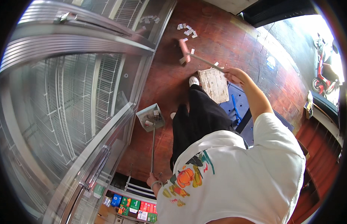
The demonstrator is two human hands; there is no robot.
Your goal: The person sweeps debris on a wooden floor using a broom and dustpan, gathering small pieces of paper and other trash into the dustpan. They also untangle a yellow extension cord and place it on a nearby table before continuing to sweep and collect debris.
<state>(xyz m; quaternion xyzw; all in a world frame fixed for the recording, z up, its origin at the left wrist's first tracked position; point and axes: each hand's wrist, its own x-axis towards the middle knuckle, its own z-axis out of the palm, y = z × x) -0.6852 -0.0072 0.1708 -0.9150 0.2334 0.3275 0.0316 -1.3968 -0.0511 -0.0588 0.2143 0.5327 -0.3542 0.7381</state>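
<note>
While the right hand (235,75) grips the broom handle (206,62), the left hand (153,180) grips the dustpan handle (153,149). Their length presumably limits stooping.

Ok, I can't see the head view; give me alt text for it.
The person's right hand grips a pink-headed broom near white scraps on a reddish floor; the left hand holds the long handle of a grey dustpan with pale pieces inside. A glass-fronted cabinet with wire racks stands at left.
</note>
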